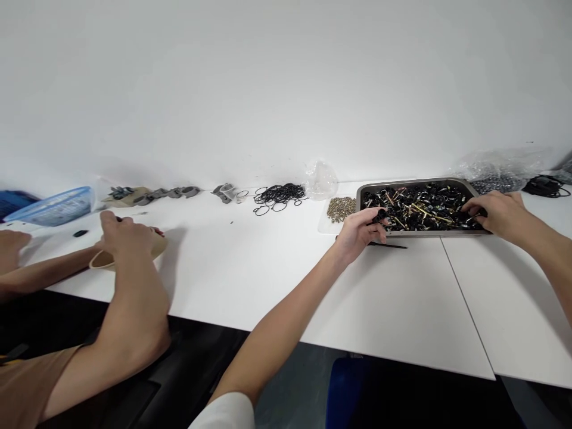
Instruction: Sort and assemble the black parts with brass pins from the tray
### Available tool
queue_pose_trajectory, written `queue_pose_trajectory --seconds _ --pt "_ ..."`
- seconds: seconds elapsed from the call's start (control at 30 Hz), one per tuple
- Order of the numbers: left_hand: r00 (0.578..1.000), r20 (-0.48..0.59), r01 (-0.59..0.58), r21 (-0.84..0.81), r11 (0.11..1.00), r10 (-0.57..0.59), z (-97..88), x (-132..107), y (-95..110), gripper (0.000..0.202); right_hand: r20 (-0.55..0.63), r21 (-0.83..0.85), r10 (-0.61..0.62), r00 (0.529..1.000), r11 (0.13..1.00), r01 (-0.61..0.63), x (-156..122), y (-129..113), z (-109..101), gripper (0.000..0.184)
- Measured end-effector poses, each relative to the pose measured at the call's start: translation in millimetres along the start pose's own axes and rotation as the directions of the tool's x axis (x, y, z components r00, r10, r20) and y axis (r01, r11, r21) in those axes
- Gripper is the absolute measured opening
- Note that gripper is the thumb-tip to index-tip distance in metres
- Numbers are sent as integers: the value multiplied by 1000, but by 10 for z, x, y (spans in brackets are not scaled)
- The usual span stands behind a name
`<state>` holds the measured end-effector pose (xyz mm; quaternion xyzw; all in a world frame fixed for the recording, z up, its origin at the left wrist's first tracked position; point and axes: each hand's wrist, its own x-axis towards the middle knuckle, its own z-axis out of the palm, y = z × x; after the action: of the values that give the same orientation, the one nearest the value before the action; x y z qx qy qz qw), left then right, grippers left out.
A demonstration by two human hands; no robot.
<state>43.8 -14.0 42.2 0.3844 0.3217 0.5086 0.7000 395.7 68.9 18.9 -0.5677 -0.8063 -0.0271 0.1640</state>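
Metal tray [364, 192] is sitting on the white table [402, 298], heaped with black and brass parts [420, 210]. I am pinching a small black part [381, 215] in my left hand [360, 232] at the tray's near-left corner, while my right hand [494, 213] is digging curled fingers into the pile; whether it is grasping anything, I cannot tell.

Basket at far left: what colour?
Translucent blue basket, seen in the head view, on the table's left end.

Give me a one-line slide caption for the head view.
Left hand pinches a small black part at the metal tray rim; right hand digs among the tray's parts.
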Motion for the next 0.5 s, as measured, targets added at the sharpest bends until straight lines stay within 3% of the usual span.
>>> queue_pose_trajectory --seconds 0.1,0.2,0.3,0.4,0.5 --pt "1000 14 -11 -21 1000 11 -14 13 6 30 -16 39 45 999 998 -45 38 1 -134 21" --pt "1000 11 -22 -33 999 23 -17 19 15 31 -89 178 136 987 977 -119 20 -151 -330 15" --pt "1000 -11 -27 -36 999 27 -17 18 13 33 -251 379 116 961 925 -13 -47 -485 -480 9" --pt "1000 -1 -9 -22 1000 9 -15 10 -7 33 -340 655 213 916 753 68 -108 -896 -503 20" --pt "1000 15 10 16 1000 -10 -10 -4 -38 33 -301 814 252 920 571 109 -146 -1227 -419 22"
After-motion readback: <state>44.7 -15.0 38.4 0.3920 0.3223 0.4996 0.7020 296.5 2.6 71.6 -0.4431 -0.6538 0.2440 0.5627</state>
